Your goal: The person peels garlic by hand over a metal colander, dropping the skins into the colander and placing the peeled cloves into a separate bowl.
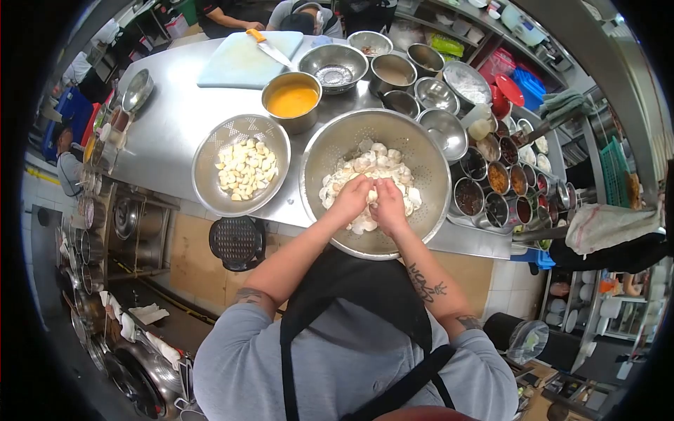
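Observation:
Both of my hands are over a large perforated steel colander (314, 151) holding whitish, unpeeled garlic (380, 158) and loose skins. My left hand (353, 197) and my right hand (388, 203) meet with fingertips pinched together. Between them shows a small pale garlic clove (371, 196), partly covered by the fingers. To the left stands a smaller perforated steel bowl (205, 156) with a pile of peeled garlic cloves (246, 168) in it.
Behind the colanders are a pot of orange liquid (292, 101), a steel bowl (333, 64) and a knife (269, 49) on a pale cutting board (232, 56). Several sauce containers (498, 178) crowd the right. A black stool (237, 242) is below the table edge. People stand across the table.

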`<state>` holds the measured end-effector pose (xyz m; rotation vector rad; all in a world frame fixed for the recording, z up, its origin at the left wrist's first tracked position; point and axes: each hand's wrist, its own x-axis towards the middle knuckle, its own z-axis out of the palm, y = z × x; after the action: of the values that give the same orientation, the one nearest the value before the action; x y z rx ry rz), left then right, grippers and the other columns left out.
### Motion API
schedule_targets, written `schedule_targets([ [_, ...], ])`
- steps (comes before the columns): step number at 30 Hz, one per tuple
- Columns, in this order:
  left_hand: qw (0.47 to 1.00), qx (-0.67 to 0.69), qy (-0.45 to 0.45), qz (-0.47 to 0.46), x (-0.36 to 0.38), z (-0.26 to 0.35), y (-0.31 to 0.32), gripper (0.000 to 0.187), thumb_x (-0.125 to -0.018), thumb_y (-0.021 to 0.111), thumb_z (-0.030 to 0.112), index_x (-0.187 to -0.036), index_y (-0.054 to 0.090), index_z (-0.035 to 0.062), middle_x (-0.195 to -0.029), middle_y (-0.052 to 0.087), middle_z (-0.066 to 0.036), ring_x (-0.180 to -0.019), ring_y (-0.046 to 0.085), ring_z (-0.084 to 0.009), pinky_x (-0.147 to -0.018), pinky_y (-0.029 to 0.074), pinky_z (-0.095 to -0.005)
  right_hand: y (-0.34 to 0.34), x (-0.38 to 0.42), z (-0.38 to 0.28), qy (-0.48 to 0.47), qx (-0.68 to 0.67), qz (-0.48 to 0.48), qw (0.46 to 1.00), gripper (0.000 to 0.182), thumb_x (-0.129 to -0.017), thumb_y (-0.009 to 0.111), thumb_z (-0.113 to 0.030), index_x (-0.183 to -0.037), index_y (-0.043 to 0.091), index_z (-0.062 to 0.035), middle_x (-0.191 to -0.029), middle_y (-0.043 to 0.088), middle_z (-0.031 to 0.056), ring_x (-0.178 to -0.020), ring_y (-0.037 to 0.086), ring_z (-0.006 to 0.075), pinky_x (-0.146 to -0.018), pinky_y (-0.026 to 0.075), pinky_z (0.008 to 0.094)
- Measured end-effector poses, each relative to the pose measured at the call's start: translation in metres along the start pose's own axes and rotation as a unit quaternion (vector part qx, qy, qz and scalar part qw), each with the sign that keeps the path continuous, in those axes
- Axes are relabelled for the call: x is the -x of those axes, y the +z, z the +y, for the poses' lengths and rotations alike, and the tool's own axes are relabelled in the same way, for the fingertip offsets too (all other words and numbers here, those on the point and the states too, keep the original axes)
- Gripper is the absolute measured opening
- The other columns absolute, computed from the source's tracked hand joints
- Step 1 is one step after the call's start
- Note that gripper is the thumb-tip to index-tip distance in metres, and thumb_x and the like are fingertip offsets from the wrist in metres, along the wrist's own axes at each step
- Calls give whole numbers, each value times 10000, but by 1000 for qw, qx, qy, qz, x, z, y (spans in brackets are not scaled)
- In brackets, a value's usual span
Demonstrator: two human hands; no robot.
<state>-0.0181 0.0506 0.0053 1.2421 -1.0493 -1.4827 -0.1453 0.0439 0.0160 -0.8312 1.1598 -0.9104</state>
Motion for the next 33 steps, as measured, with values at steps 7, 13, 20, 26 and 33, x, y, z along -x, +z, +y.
schedule_targets([
  [7, 990, 58, -114, 55, 9, 8, 4, 274, -1031, 398, 300, -1060, 573, 91, -712, 487, 2, -510, 399, -82, -435, 295, -253, 8, 18, 0, -266, 295, 55, 916, 284, -1013, 538, -288, -933, 594, -21, -660, 622, 46, -556, 536, 121, -524, 429, 296],
  [13, 998, -6, 25, 59, -4, -26, 4, 300, -1025, 408, 298, -1088, 564, 49, -897, 545, -15, -793, 506, -101, -647, 433, -259, 5, 6, 6, -181, 188, 32, 965, 252, -1001, 570, -264, -924, 593, -25, -628, 581, 14, -559, 502, 63, -504, 394, 249],
  [20, 999, -29, 0, 39, 1, -12, 2, 294, -999, 447, 282, -1090, 578, 35, -991, 588, -43, -883, 555, -124, -696, 461, -290, -2, -5, 21, -141, 104, 15, 985, 231, -1023, 528, -254, -904, 559, -59, -646, 520, -18, -510, 464, 48, -457, 366, 213],
  [26, 981, -181, 55, 43, -3, -25, 2, 262, -996, 455, 272, -975, 569, 37, -840, 590, -27, -805, 573, -164, -683, 459, -334, -3, -8, 22, -55, 83, 31, 994, 214, -1032, 505, -277, -904, 529, -107, -629, 490, -20, -429, 416, 58, -373, 316, 225],
  [33, 995, 42, -85, 13, -1, 8, 10, 267, -1035, 405, 314, -992, 563, 104, -685, 495, -5, -524, 410, -95, -476, 330, -254, -1, -7, -4, -6, 60, 34, 998, 216, -1017, 535, -296, -909, 534, -109, -598, 501, 0, -432, 436, 68, -370, 315, 235],
])
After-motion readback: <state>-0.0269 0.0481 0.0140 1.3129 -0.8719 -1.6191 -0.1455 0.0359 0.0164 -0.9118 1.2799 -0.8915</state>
